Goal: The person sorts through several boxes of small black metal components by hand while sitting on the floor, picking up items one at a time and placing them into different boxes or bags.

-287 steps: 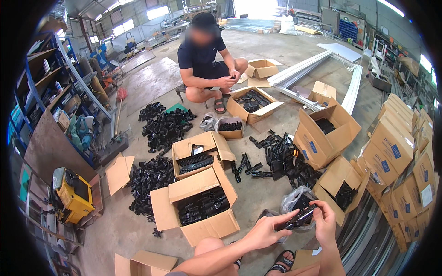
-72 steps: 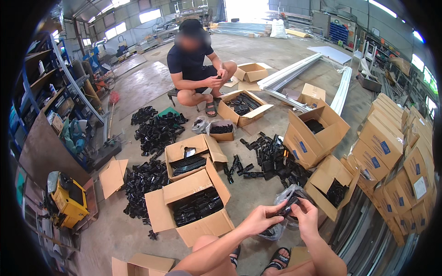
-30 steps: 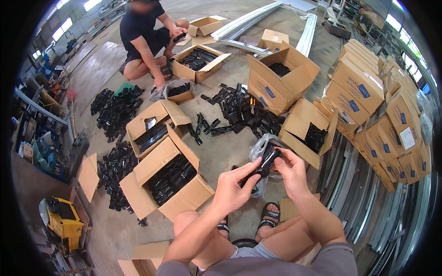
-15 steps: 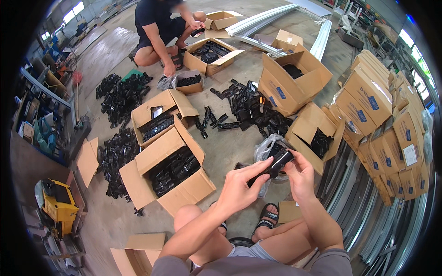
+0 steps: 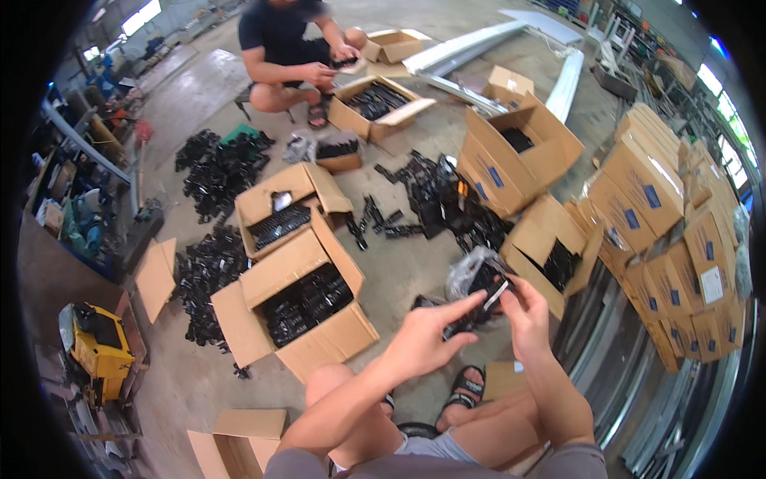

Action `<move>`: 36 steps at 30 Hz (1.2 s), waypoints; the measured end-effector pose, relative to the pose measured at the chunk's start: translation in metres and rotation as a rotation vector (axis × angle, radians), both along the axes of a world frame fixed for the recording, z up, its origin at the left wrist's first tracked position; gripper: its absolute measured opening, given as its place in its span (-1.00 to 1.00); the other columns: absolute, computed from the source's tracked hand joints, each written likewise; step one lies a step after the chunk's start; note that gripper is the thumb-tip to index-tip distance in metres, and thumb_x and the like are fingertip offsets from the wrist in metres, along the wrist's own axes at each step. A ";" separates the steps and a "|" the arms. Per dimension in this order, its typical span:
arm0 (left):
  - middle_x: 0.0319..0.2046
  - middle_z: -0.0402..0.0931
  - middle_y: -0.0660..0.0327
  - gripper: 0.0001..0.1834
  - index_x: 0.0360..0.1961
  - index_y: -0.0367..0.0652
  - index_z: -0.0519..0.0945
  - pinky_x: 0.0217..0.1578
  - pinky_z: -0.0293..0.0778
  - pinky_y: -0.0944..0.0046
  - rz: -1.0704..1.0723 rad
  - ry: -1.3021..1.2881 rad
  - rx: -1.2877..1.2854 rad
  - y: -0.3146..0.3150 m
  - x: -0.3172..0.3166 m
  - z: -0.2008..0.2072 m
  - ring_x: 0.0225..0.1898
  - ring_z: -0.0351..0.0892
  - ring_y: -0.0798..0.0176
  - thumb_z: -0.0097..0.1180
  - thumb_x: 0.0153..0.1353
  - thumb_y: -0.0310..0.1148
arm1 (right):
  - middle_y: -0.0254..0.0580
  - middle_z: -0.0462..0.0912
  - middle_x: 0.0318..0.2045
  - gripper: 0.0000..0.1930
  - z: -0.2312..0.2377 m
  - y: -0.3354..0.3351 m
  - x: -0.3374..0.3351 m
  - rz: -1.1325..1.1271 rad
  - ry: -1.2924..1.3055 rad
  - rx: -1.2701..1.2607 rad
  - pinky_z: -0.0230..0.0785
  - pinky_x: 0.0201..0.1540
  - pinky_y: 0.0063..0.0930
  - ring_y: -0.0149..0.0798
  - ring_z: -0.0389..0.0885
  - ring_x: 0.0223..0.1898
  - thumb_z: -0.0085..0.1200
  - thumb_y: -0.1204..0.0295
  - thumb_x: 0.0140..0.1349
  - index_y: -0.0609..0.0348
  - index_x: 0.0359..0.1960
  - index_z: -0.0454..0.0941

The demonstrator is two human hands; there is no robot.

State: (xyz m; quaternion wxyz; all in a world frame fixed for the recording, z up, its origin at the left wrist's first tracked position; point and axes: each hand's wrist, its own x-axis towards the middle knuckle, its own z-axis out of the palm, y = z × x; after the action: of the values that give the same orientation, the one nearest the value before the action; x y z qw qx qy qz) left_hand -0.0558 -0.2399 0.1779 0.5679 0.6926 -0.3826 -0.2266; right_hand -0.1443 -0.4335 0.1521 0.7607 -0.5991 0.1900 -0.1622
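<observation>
I've got both hands in front of me through the head camera, low and right of centre, and the right hand [image 5: 528,315] has its thumb and fingers pinched on a black part [image 5: 496,292], a pale strip shining along it. The left hand [image 5: 431,339] comes in from the other side, forefinger stretched toward that same part and thumb set apart below; dark shapes fill the gap between, so I can't tell whether it is gripping or only alongside. The part itself sits up between the two hands, in front of a clear plastic bag [image 5: 463,273] with more black pieces by it. Just right of the bag I see an open carton [image 5: 528,231] with black pieces inside, and beyond it a loose pile [image 5: 439,199] spread on the concrete. Over to the left stands a wide-flapped box [image 5: 331,345] packed with black pieces, another heap [image 5: 211,275] lying beside it. Further up, a co-worker [image 5: 275,40] sits low, both hands around a small dark item [image 5: 345,62]. Stacked cartons [image 5: 638,188] line my right, and a yellow machine [image 5: 104,351] stands far left.
</observation>
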 end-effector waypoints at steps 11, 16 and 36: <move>-0.08 0.60 -0.18 -0.17 0.48 0.01 -0.04 -0.12 0.47 0.03 -0.163 0.118 0.019 -0.004 -0.014 -0.017 -0.18 0.65 -0.20 0.15 0.32 -0.42 | -0.28 0.68 -0.23 -0.73 0.000 -0.002 0.001 -0.013 0.041 -0.017 0.46 -0.21 -0.56 -0.47 0.61 -0.29 0.11 0.44 0.39 0.36 0.03 0.55; 0.01 0.58 -0.11 -0.18 0.50 0.06 0.02 0.03 0.49 0.05 -0.185 0.182 0.116 -0.005 -0.013 -0.007 0.01 0.63 -0.06 0.18 0.31 -0.43 | -0.30 0.69 -0.24 -0.72 0.005 -0.008 -0.005 0.019 0.060 -0.020 0.47 -0.24 -0.58 -0.50 0.61 -0.27 0.19 0.42 0.35 0.34 0.00 0.59; -0.02 0.60 -0.03 -0.17 0.44 0.10 0.22 0.11 0.55 0.05 -0.141 0.350 -0.023 -0.008 -0.013 -0.010 0.04 0.64 0.07 0.31 0.18 -0.54 | -0.28 0.68 -0.20 -0.69 0.013 -0.006 -0.010 0.032 0.021 -0.038 0.50 -0.18 -0.54 -0.46 0.62 -0.24 0.21 0.40 0.35 0.34 0.04 0.57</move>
State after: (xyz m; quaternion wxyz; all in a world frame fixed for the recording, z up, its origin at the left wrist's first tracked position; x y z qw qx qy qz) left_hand -0.0691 -0.2479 0.1684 0.6164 0.6077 -0.3280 -0.3784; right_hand -0.1541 -0.4392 0.1652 0.7496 -0.6181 0.1855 -0.1472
